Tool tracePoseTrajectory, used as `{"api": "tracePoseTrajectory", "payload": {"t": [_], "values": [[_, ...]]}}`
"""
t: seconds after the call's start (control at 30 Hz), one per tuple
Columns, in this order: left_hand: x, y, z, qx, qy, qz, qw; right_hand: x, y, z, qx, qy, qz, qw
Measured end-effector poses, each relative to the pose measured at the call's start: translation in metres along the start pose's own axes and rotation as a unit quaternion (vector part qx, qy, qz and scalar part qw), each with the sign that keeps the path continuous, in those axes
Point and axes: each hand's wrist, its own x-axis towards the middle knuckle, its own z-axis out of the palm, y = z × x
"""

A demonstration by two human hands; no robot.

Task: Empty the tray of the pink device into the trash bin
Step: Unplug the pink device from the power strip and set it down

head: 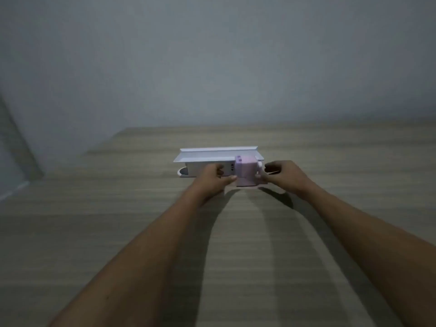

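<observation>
**Two hands on the pink device**

Both arms stretched forward over a wooden table (141,232). Left hand (215,177) wrapped against the left side of the pink device (246,172), thumb on its front edge. Right hand (280,174) curled at the right side, fingertips pressed on a pale knob there. Held between both, low over or resting on the table; cannot tell which. Just behind and to the left, a long white shelf-like holder (212,159), touching or nearly touching the device. Tray not distinguishable; picture blurred. Grey wall (212,55) beyond.
</observation>
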Motion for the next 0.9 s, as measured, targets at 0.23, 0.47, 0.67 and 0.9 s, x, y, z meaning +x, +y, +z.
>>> {"api": "tracePoseTrajectory", "payload": {"t": [0.23,0.47,0.67,0.9], "values": [[0.024,-0.005,0.020,-0.048,-0.018,0.048,0.998,0.012,0.010,0.010,0.208,-0.056,-0.001,0.976],[0.013,-0.005,0.013,-0.058,-0.044,0.043,0.996,0.003,0.002,0.011,0.218,-0.071,0.003,0.973],[-0.035,0.019,-0.002,-0.049,-0.050,0.060,0.996,-0.038,-0.023,-0.007,0.192,-0.074,-0.029,0.978],[-0.110,0.032,-0.008,-0.058,-0.048,0.068,0.995,-0.108,-0.044,-0.022,0.159,-0.079,-0.034,0.984]]}}
